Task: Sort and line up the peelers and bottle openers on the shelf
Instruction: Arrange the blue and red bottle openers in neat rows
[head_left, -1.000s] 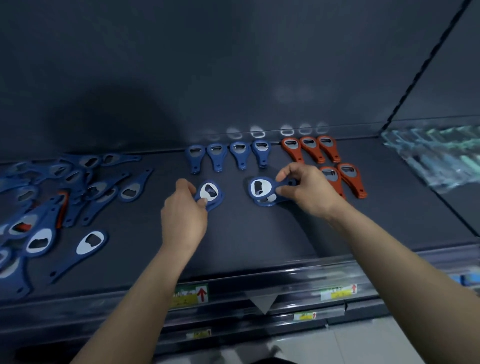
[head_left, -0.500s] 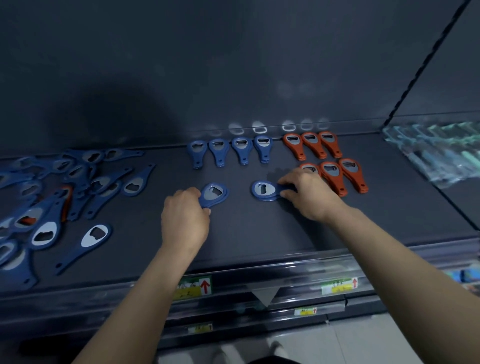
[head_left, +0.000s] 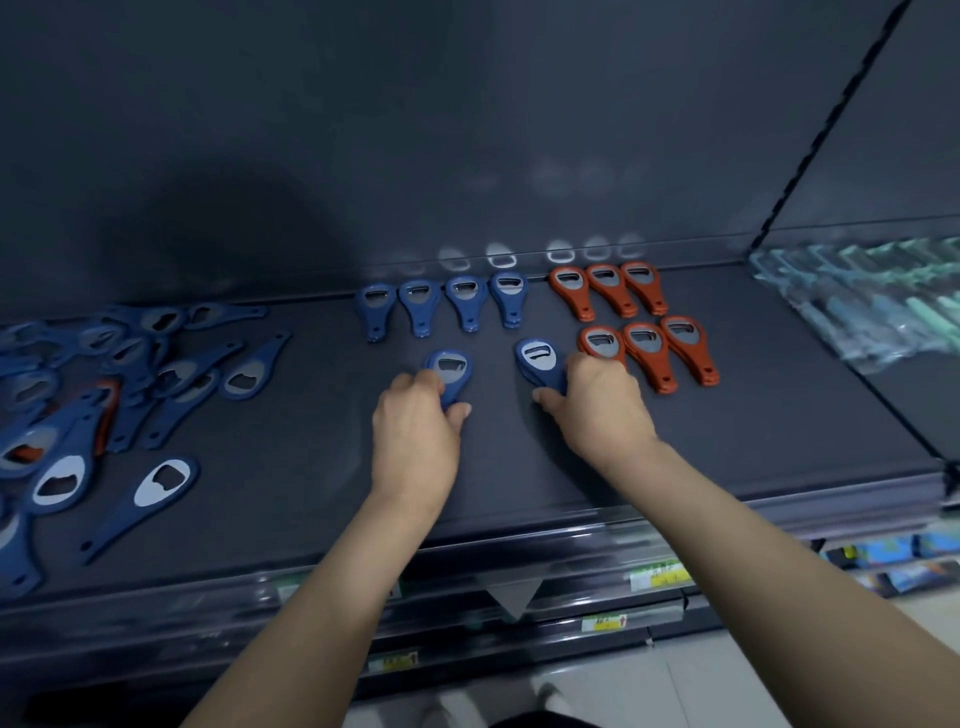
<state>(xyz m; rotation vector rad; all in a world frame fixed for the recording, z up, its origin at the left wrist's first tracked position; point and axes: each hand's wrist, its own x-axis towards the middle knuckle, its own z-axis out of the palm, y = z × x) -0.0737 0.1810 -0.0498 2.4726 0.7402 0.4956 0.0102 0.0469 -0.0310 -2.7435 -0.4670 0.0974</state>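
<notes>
On the dark shelf (head_left: 519, 467), my left hand (head_left: 415, 431) grips the handle of a blue bottle opener (head_left: 449, 370) lying head-up. My right hand (head_left: 597, 410) grips the handle of a second blue bottle opener (head_left: 537, 358) beside it. Behind them stands a row of several blue openers (head_left: 441, 306) at the shelf's back. To the right lie two rows of orange openers (head_left: 639, 332), three in each. A loose heap of longer blue openers (head_left: 119, 384) covers the shelf's left part, with something orange (head_left: 106, 415) among them.
Clear packets with teal-handled tools (head_left: 872, 301) lie on the neighbouring shelf section at the right, past a divider. Price labels (head_left: 654, 577) line the shelf's front edge. The dark back wall rises just behind the rows.
Both hands have laid their blue openers flat on the shelf and turned them head-up toward the back row. The right-hand opener has shifted closer to the orange rows.
</notes>
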